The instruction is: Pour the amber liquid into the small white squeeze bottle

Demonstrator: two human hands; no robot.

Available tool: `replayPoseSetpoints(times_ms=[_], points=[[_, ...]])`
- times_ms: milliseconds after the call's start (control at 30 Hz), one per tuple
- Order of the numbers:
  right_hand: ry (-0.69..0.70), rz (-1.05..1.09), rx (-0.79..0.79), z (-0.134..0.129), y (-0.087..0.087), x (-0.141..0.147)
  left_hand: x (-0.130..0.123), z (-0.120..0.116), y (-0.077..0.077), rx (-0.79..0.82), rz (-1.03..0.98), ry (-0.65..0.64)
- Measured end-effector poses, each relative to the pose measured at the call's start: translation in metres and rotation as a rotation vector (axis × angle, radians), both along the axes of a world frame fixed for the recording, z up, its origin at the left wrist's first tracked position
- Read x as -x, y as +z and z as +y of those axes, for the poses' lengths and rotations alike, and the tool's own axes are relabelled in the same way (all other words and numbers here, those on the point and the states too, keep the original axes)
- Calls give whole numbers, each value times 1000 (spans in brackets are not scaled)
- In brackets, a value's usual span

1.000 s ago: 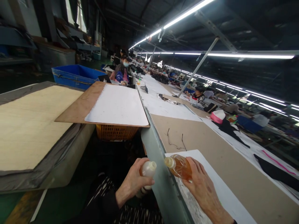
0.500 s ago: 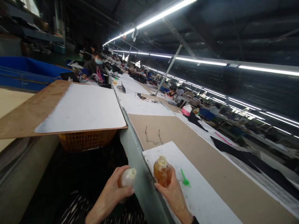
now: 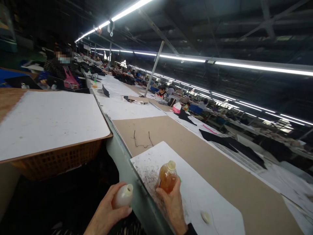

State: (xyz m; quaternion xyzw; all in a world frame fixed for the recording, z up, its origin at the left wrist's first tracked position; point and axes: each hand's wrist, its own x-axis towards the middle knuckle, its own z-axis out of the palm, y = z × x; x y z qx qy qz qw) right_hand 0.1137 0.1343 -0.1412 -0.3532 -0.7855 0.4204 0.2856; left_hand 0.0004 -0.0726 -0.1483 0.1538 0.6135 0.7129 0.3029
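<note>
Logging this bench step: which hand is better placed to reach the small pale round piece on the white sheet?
Probably right: the right hand, gripping the amber bottle, is over the white sheet beside the round piece; the left hand holds the pale bottle off the table edge.

- Left hand [image 3: 107, 212] is sitting low and left of the table edge [image 3: 127, 173], wrapping a small bottle [image 3: 122, 196] off the table.
- Right hand [image 3: 174, 205] is resting on the paper sheet [image 3: 210, 195] right of that edge, gripping a larger bottle [image 3: 167, 177] standing upright on the sheet.
- A small cap [image 3: 205, 216] is lying on the sheet, right of the right hand.
- Eyeglasses [image 3: 143, 139] are lying on the cardboard [image 3: 176, 130] just behind the sheet.
- A board [image 3: 49, 120] is lying over a basket [image 3: 58, 156], left of the table.
- Dark fabric [image 3: 230, 143] is lying farther right on the table.
- A seated person [image 3: 61, 67] is working far behind, at left.
</note>
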Motion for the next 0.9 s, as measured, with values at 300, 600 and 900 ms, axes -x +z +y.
replayPoseSetpoints(times_ms=[300, 600, 900], points=[[115, 92, 118, -2, 5, -27, -3, 9, -7, 57, -12, -10], [26, 146, 120, 3, 3, -16, -6, 12, -1, 82, -16, -53], [-187, 34, -170, -5, -11, -4, -9, 14, 1, 25, -20, -27]])
